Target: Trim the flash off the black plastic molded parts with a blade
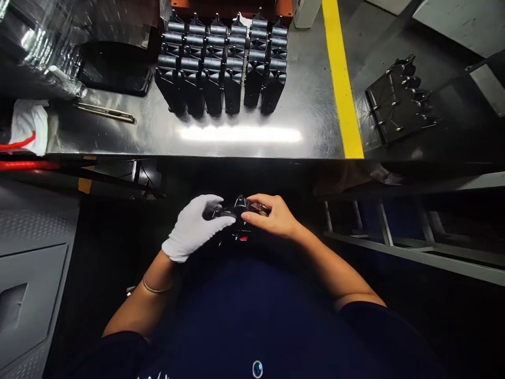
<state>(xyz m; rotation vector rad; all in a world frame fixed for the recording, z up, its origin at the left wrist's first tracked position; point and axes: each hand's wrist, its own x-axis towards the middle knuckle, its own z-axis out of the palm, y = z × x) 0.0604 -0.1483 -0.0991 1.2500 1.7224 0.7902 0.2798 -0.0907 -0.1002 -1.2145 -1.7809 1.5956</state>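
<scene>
Between my two hands, in front of my body and below the table edge, is a black moulded plastic part [240, 209]. My left hand [195, 223], in a white glove, is closed on its left side with thumb and fingers. My bare right hand [272, 215] grips the right side, thumb on the near face. Dark shadow hides the part's lower outline, and a small red spot shows just below it. On the metal table beyond stand several similar black plastic parts [213, 68] in close rows.
A yellow tape strip [342, 79] crosses the metal table [158, 137]. Right of it lies a black ribbed part [402, 100]. At left are a pen-like tool [105, 112], a black tray-like object [114, 68], clear plastic wrap [51, 42] and a white cloth [29, 126]. A grey cabinet [35, 273] stands lower left.
</scene>
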